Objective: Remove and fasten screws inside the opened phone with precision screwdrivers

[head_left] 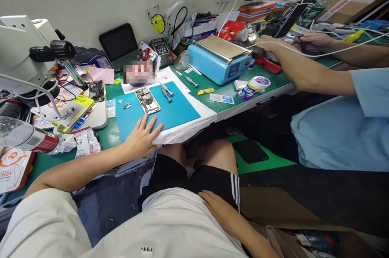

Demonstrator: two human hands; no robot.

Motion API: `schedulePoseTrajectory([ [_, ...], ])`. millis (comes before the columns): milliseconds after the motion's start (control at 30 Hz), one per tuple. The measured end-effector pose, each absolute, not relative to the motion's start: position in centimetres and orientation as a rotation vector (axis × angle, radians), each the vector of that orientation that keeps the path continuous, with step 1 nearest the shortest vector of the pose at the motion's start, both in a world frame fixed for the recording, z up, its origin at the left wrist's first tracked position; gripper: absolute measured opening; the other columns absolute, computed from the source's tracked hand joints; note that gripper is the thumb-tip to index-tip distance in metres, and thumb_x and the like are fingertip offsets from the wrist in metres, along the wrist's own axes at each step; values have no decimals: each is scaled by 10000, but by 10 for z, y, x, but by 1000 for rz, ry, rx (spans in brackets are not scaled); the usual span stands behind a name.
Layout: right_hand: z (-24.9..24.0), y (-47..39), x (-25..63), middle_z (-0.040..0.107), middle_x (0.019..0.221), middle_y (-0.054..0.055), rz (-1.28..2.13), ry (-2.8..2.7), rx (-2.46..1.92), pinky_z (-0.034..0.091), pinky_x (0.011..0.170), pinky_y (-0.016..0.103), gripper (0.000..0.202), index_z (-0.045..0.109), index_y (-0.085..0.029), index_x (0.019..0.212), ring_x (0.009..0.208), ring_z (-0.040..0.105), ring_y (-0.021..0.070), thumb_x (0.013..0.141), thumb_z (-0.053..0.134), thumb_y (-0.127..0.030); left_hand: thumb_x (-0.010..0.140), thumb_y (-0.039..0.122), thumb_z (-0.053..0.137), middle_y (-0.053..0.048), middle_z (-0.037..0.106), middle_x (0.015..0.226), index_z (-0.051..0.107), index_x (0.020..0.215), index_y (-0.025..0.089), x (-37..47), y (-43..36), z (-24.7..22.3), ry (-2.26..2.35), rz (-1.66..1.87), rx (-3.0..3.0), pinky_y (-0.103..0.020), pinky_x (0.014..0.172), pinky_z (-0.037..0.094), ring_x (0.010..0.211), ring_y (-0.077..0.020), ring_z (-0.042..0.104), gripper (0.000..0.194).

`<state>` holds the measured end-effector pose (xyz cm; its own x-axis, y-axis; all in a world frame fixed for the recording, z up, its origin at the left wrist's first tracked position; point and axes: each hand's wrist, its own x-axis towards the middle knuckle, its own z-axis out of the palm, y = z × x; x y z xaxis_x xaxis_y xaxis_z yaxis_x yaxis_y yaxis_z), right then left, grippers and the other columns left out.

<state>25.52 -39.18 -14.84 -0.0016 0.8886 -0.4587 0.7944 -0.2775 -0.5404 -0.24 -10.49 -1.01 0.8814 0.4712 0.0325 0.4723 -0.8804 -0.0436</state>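
My left hand (142,134) lies on the near edge of a blue mat (182,106), fingers spread, a ring on one of them, holding nothing. Its fingertips are just below an opened phone (147,100) whose inner parts show. Small metal pieces (127,105) lie left of the phone. To its right are two small screwdrivers (166,92). My right hand (212,201) rests on my lap at the shirt's hem, its fingers extended and partly hidden, with no object visible in it.
A blue heating-plate device (217,61), a purple-and-white tub (254,87) and another screwdriver (192,81) stand or lie right of the mat. Further right, a person in a light blue shirt (340,128) works with both hands. Left are a microscope (30,59) and bottle (30,136).
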Motion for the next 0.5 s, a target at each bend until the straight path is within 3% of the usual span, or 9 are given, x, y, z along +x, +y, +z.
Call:
schedulePoseTrajectory([
  [100,-137,-384,259,586,1490,130,1321,-1836,-2114,471,1153,487,520,619,-192,1396,1361,580,323,971,403,-399,898,416,684,-221,267,1655,303,1586,175,-2,-105,-9,-757,-19,-3013,-626,1211,230,1556,-489,96,822],
  [333,-75,-333,279,468,1602,20,1578,-1864,-1976,326,1264,495,599,487,-328,1511,1502,423,292,980,454,-604,906,428,672,-213,211,1681,273,1597,177,-3,-105,-8,-757,11,-3057,-632,1228,199,1559,-497,49,837],
  [400,-51,-304,283,514,1567,13,1500,-1926,-1841,341,1256,499,569,513,-349,1487,1473,462,292,984,468,-612,916,435,660,-215,198,1684,262,1601,182,-3,-106,-8,-769,22,-3059,-631,1226,207,1556,-503,64,833],
  [500,-19,-249,287,666,1397,40,1187,-1993,-1637,494,1141,469,492,636,-311,1362,1306,622,282,990,481,-594,916,440,661,-215,195,1686,260,1602,182,-4,-108,-7,-768,36,-3063,-617,1226,219,1554,-493,112,835],
])
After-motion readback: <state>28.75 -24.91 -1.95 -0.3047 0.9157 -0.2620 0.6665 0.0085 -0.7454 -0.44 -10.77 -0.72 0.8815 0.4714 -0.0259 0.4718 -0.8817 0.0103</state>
